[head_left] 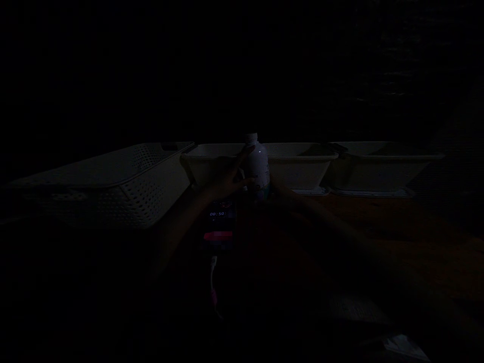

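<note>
The scene is very dark. A white bottle (257, 164) with a white cap stands upright in the middle, with a patch of green low on its label. My left hand (229, 180) grips it from the left, one finger high near the shoulder and another lower across the side. At the bottle's lower right is my right hand (279, 187), close against it; its fingers are lost in shadow. Just below my left hand lies a phone (219, 224) with a lit screen showing a timer and a red band.
A white perforated basket (151, 196) stands at the left. Behind the bottle is a pale tub (298, 171), with another pale tub (378, 174) to its right. A white cable (212, 269) runs from the phone toward me. Something pale (404, 345) lies at the lower right.
</note>
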### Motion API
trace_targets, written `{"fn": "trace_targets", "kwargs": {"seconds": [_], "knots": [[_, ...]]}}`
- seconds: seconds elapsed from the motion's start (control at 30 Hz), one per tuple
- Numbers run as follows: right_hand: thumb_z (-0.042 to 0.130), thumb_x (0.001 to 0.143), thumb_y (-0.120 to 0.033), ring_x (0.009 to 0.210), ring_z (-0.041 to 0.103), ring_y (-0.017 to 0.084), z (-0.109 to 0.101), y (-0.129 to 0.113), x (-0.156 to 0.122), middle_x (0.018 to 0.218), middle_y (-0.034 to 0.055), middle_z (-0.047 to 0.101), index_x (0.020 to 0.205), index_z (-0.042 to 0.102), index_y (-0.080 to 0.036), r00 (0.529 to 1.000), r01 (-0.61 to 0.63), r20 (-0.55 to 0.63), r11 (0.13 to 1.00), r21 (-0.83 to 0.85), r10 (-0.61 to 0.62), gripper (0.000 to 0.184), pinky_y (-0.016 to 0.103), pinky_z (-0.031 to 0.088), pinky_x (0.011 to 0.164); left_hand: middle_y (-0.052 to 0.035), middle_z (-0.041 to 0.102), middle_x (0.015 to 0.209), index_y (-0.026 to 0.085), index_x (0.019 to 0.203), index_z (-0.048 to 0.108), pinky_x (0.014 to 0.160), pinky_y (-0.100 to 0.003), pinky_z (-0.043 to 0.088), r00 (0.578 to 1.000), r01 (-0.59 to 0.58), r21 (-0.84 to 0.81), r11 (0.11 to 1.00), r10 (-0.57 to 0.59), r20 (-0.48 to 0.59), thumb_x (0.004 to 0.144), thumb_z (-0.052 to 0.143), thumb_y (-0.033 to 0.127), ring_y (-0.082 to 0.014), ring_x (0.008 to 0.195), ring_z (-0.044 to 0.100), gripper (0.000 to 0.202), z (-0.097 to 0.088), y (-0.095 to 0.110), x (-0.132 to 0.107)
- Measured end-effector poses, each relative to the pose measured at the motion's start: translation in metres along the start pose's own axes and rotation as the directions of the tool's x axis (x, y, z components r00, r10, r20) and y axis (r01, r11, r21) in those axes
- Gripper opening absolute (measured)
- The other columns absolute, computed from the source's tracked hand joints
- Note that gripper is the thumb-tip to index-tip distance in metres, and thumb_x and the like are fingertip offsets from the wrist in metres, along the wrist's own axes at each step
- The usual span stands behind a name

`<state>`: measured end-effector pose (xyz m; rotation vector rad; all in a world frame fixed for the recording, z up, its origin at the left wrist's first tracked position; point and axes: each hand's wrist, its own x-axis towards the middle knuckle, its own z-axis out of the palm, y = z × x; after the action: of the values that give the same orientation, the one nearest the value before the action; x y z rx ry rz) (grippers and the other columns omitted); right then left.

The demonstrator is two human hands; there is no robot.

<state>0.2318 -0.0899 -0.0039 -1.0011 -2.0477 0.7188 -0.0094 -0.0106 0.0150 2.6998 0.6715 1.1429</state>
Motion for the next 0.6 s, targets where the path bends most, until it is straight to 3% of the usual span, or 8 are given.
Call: {"fn": "trace_targets", "kwargs": {"seconds": [0.1, 0.27, 0.37, 0.6], "knots": [[0.071, 0.101, -0.032, 0.118, 0.069, 0.027, 0.003, 0.001, 0.002, 0.135, 0.0127, 0.067, 0.14, 0.061, -0.013, 1.0, -0.006, -0.003, 1.0, -0.003, 0.006, 0.044, 0.047, 0.059, 0.101, -0.0138, 0.022, 0.179, 0.034, 0.17, 0.017, 0.124, -0.061, 0.041, 1.0, 0.005, 0.034, 0.999, -0.005, -0.023, 0.091, 0.072, 0.056, -0.0408, 0.161, 0.034, 0.099, 0.001, 0.0, 0.0], [0.08, 0.088, -0.023, 0.126, 0.068, 0.029, 0.006, 0.006, 0.008, 0.14, 0.0186, 0.069, 0.151, 0.049, -0.007, 1.0, -0.007, -0.011, 1.0, -0.012, 0.007, 0.072, 0.046, 0.055, 0.108, -0.0142, 0.03, 0.176, 0.037, 0.169, 0.019, 0.12, -0.058, 0.047, 0.999, 0.028, 0.07, 0.997, -0.024, -0.046, 0.091, 0.074, 0.051, -0.0382, 0.151, 0.05, 0.096, 0.002, 0.004, -0.001], [0.079, 0.089, -0.024, 0.131, 0.066, 0.032, 0.006, 0.008, 0.009, 0.144, 0.0218, 0.065, 0.152, 0.048, -0.007, 1.0, -0.01, -0.029, 1.0, -0.025, 0.01, 0.073, 0.049, 0.053, 0.111, -0.0138, 0.032, 0.175, 0.038, 0.169, 0.02, 0.117, -0.057, 0.05, 0.999, 0.036, 0.083, 0.996, -0.033, -0.044, 0.091, 0.074, 0.051, -0.0373, 0.143, 0.057, 0.096, 0.001, 0.008, -0.002], [0.077, 0.091, -0.024, 0.128, 0.068, 0.032, 0.006, 0.01, 0.009, 0.143, 0.022, 0.067, 0.153, 0.048, -0.005, 1.0, -0.003, -0.012, 0.999, -0.033, 0.003, 0.071, 0.046, 0.054, 0.109, -0.0137, 0.03, 0.176, 0.038, 0.17, 0.017, 0.12, -0.059, 0.046, 0.999, 0.04, 0.102, 0.994, -0.037, -0.033, 0.094, 0.073, 0.045, -0.0382, 0.151, 0.048, 0.095, 0.001, 0.009, -0.002]]}}
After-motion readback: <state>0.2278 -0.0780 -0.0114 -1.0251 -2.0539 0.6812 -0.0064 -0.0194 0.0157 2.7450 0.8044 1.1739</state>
